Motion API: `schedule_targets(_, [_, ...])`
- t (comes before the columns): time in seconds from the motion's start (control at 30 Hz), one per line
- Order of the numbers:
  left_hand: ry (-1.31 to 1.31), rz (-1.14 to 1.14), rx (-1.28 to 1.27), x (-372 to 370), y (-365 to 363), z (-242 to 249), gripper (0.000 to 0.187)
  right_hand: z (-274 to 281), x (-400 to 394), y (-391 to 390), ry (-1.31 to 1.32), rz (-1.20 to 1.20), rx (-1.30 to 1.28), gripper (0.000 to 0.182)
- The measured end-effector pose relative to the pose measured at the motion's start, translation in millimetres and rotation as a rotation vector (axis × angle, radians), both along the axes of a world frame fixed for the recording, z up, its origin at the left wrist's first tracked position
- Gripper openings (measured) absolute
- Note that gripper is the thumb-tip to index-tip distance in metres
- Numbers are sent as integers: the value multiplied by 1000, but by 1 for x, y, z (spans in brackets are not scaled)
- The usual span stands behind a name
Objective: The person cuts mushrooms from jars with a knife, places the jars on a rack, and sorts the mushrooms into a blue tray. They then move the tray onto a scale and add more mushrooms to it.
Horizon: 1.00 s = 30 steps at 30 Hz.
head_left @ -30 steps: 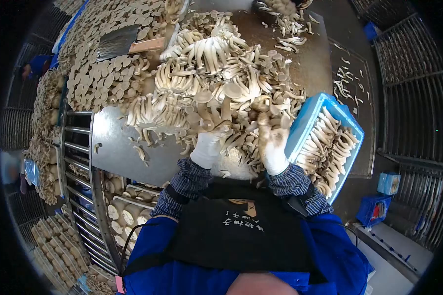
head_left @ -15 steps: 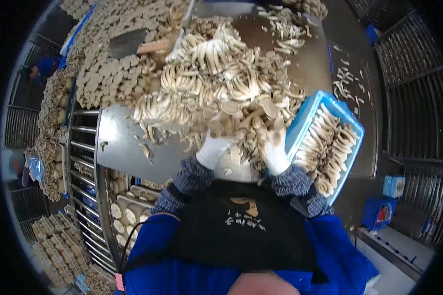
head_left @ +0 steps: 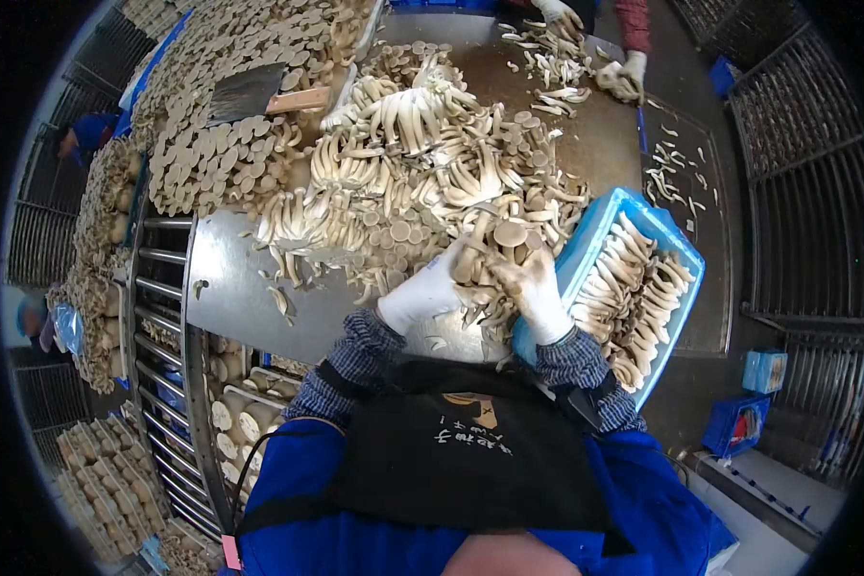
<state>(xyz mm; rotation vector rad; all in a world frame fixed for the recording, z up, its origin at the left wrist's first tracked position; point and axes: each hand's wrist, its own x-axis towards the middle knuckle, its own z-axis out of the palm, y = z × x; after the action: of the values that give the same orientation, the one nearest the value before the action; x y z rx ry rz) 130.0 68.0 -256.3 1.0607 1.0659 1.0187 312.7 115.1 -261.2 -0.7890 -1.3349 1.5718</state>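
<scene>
White gloves cover both of my hands, which are close together at the near edge of a big mushroom pile (head_left: pixel 403 163). My left hand (head_left: pixel 432 286) has its fingers wrapped round a small cluster of mushrooms (head_left: pixel 470 264). My right hand (head_left: pixel 533 286) touches the right side of the same cluster, its fingers bent round the stems. Just to the right, a blue-lined crate (head_left: pixel 578 252) holds long mushrooms (head_left: pixel 634 288) laid in two rows.
A flat blade with a wooden handle (head_left: pixel 300 100) lies on mushrooms at the upper left. A co-worker's gloved hands (head_left: pixel 626 79) are at the table's far end. A metal roller rack (head_left: pixel 168 288) stands left; blue boxes (head_left: pixel 736 424) sit at the lower right.
My hands have drawn closer together, the left moving right. The co-worker's gloved hands and a red sleeve have come into view at the far end.
</scene>
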Motion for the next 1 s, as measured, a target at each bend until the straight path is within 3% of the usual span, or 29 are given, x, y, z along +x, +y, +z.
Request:
schedule_targets(0.1, [94, -120, -116, -8, 8, 24, 70, -26, 3, -2, 1, -52, -89, 32])
schedule_targets(0.17, [-201, 194, -60, -5, 9, 34, 58, -21, 5, -2, -242, -86, 192, 25])
schedule_targets(0.2, [-188, 237, 62, -8, 13, 28, 57, -18, -4, -3, -309, -244, 318, 14])
schedule_targets(0.3, [-268, 431, 36, -5, 4, 24, 57, 7, 0, 9, -391, -209, 312, 17])
schedule_targets(0.33, [-406, 431, 46, -1, 5, 25, 54, -4, 6, 16, -625, -158, 511, 21])
schedule_targets(0.37, [-405, 435, 48, -3, 4, 22, 54, -5, 6, 18, -623, -155, 512, 21])
schedule_targets(0.43, [-532, 426, 27, -5, 5, 10, 48, 34, 1, 18, -299, -113, 163, 8])
schedule_targets(0.47, [-533, 422, 31, -7, 6, 4, 48, 48, 2, 20, -183, -46, 24, 16])
schedule_targets(0.53, [-844, 372, -12, -13, 8, -7, 41, 14, 3, 32, -171, -85, -103, 17])
schedule_targets(0.57, [-845, 370, -8, -12, 9, -10, 41, -3, 4, 37, -160, -120, -235, 18])
schedule_targets(0.6, [-862, 364, -18, -10, 8, -9, 38, 0, 10, 40, -737, -90, 86, 21])
schedule_targets(0.63, [-878, 357, -27, -9, 6, -8, 36, 1, 10, 41, -736, -90, 89, 21])
schedule_targets(0.7, [-815, 378, -19, -4, 5, 5, 35, 8, 8, 45, -440, -339, 159, 20])
schedule_targets(0.8, [-661, 370, 55, -3, 4, 11, 34, -25, 26, 43, -383, -287, 176, 23])
schedule_targets(0.83, [-569, 338, 116, -2, 3, 10, 34, -6, 20, 39, -358, -256, 257, 24])
schedule_targets(0.87, [-570, 338, 113, -3, 3, 5, 34, 17, 22, 33, -574, -152, 303, 22])
schedule_targets(0.9, [-544, 287, 79, -4, 4, -4, 33, 21, 9, 28, -453, -122, 404, 20])
schedule_targets(0.97, [-520, 229, 42, 0, 5, -4, 32, 41, -8, 7, 208, -19, -251, 22])
schedule_targets(1.0, [-465, 264, 21, 7, 5, 6, 31, 39, -10, 9, 208, -23, -252, 22])
